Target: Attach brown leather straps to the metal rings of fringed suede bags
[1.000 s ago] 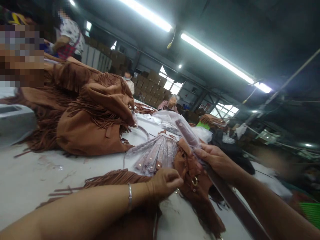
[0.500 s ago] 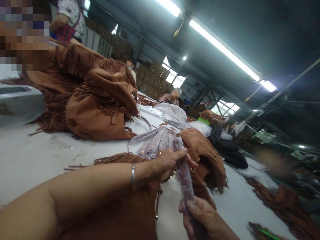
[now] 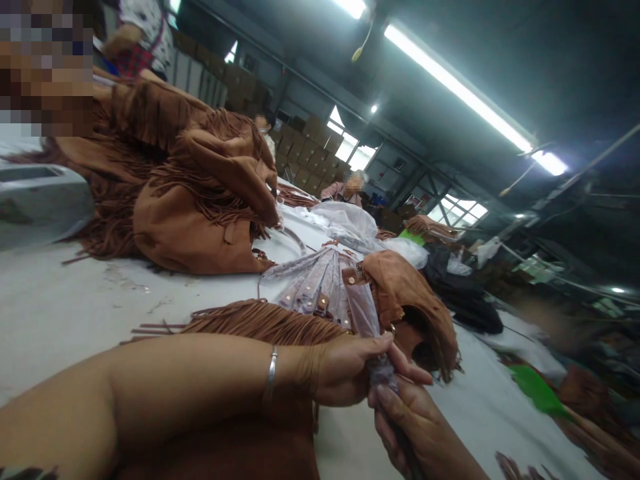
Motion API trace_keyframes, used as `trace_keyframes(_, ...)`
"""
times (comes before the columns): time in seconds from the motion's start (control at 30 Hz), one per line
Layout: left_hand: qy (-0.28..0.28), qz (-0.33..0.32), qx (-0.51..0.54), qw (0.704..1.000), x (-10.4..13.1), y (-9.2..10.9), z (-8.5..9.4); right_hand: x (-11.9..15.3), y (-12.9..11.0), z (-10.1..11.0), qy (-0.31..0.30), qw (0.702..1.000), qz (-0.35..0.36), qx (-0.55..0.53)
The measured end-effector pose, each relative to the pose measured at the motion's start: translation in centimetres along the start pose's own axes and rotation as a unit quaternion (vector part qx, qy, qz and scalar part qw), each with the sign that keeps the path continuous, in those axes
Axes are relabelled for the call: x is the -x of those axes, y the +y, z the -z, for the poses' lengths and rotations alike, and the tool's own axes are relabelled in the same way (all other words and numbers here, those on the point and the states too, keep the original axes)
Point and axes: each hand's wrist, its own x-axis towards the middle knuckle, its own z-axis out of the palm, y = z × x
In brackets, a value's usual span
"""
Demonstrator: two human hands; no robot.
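My left hand (image 3: pixel 347 370): formerly apart from the strap (image 3: pixel 352 279), now gripping it. My right hand (image 3: pixel 415 420): moved down from the strap's upper end. Plastic sleeve (image 3: pixel 366 315): drawn lower, studded end now exposed, bunched at my fingers.

I ctd: 2 bare hands (image 3: pixel 345 373) (image 3: pixel 415 420) | 1 held strap (image 3: pixel 363 310) | 1 bracelet (image 3: pixel 271 373) | 3 bkgd ppl (image 3: pixel 150 33) (image 3: pixel 270 143) (image 3: pixel 345 190), min. | 3 lit tubes (image 3: pixel 353 5) (image 3: pixel 457 87) (image 3: pixel 551 162) | 2 green items (image 3: pixel 540 390) (image 3: pixel 413 237) | piled bags (image 3: pixel 195 233): several, overlapped, couldn't get exact no.
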Motion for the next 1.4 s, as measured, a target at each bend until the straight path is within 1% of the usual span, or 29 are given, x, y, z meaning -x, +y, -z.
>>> trace_keyframes(0.07,0.013,0.014,-0.006,1.0,-0.1,-0.7,0.1,0.1,0.2,-0.1,0.016,1.0,-0.011,0.002)
trace_keyframes(0.13,0.024,0.036,-0.015,0.999,-0.1,-1.4,0.3,0.1,0.3,-0.4,0.027,1.0,-0.006,0.004)
trace_keyframes(0.2,0.014,0.052,-0.033,0.998,-0.1,-2.0,0.6,0.1,0.1,-0.3,0.015,1.0,-0.002,0.016)
trace_keyframes(0.3,-0.016,0.069,-0.062,0.996,-0.2,-2.5,0.9,0.3,-0.9,1.0,-0.045,0.995,0.012,0.09)
trace_keyframes(0.33,-0.015,0.08,-0.064,0.995,-0.1,-2.5,0.9,0.4,-1.5,1.7,-0.057,0.99,0.027,0.123)
trace_keyframes(0.37,-0.008,0.09,-0.064,0.994,-0.1,-2.5,0.9,0.7,-2.1,2.6,-0.055,0.986,0.048,0.152)
trace_keyframes(0.4,0.002,0.097,-0.063,0.993,0.0,-2.4,0.9,0.8,-2.8,3.4,-0.033,0.983,0.069,0.168)
trace_keyframes(0.43,0.01,0.102,-0.063,0.993,0.1,-2.4,0.9,0.9,-3.5,4.1,0.006,0.983,0.083,0.166)
trace_keyframes(0.5,0.013,0.109,-0.07,0.992,0.3,-2.5,0.9,0.6,-4.9,4.9,0.103,0.979,0.11,0.137)
trace_keyframes(0.57,0.015,0.116,-0.087,0.989,0.5,-2.8,0.9,-0.6,-6.0,4.5,0.175,0.969,0.14,0.101)
trace_keyframes(0.6,0.02,0.124,-0.095,0.988,0.5,-3.1,1.0,-1.5,-6.5,3.8,0.182,0.968,0.149,0.086)
trace_keyframes(0.63,0.028,0.132,-0.103,0.986,0.6,-3.5,1.1,-2.4,-6.8,3.0,0.171,0.972,0.151,0.062)
trace_keyframes(0.67,0.038,0.137,-0.11,0.984,0.6,-3.9,1.3,-3.3,-7.1,2.1,0.146,0.977,0.151,0.033)
trace_keyframes(0.73,0.053,0.142,-0.119,0.981,0.6,-4.5,1.6,-4.7,-7.4,0.2,0.08,0.989,0.127,-0.015)
trace_keyframes(0.8,0.062,0.143,-0.136,0.978,0.6,-4.8,1.7,-5.3,-7.5,-1.1,0.026,0.994,0.097,-0.037)
trace_keyframes(0.83,0.06,0.151,-0.156,0.974,0.6,-4.7,1.7,-5.3,-7.5,-1.4,0.004,0.996,0.086,-0.033)
trace_keyframes(0.9,0.043,0.175,-0.242,0.953,0.9,-3.9,1.3,-5.2,-7.5,-0.9,-0.019,0.996,0.086,0.026)
trace_keyframes(0.93,0.027,0.184,-0.316,0.93,1.0,-3.2,0.9,-5.2,-7.4,-0.1,-0.012,0.992,0.096,0.082)
trace_keyframes(0.97,0.007,0.184,-0.398,0.899,1.2,-2.3,0.5,-5.3,-7.2,0.9,0.005,0.984,0.107,0.14)
trace_keyframes(1.0,-0.011,0.167,-0.481,0.861,1.3,-1.4,0.0,-5.4,-6.8,2.0,0.031,0.973,0.118,0.198)
trace_keyframes(1.03,-0.02,0.13,-0.548,0.826,1.3,-0.4,-0.4,-5.6,-6.2,3.2,0.056,0.963,0.124,0.234)
trace_keyframes(1.07,-0.012,0.078,-0.596,0.799,1.3,0.6,-0.7,-5.9,-5.4,4.3,0.078,0.957,0.124,0.25)
trace_keyframes(1.1,0.004,0.022,-0.628,0.778,1.2,1.6,-0.8,-6.3,-4.3,5.1,0.092,0.955,0.121,0.254)
trace_keyframes(1.17,0.062,-0.077,-0.654,0.75,0.9,3.4,-0.5,-7.0,-1.7,5.8,0.098,0.959,0.108,0.243)
trace_keyframes(1.2,0.094,-0.106,-0.654,0.743,0.7,4.3,0.1,-7.4,-0.2,5.7,0.089,0.963,0.099,0.234)
trace_keyframes(1.23,0.123,-0.118,-0.647,0.743,0.5,5.2,0.8,-7.7,1.2,5.2,0.075,0.968,0.088,0.22)
trace_keyframes(1.27,0.151,-0.112,-0.63,0.754,0.3,6.2,1.7,-7.9,2.4,4.6,0.061,0.974,0.078,0.204)
trace_keyframes(1.33,0.19,-0.061,-0.569,0.798,0.0,8.0,3.7,-8.3,4.2,3.5,0.042,0.983,0.063,0.167)
trace_keyframes(1.4,0.188,0.021,-0.513,0.837,-0.4,9.3,5.5,-8.4,5.1,3.0,0.04,0.989,0.062,0.129)
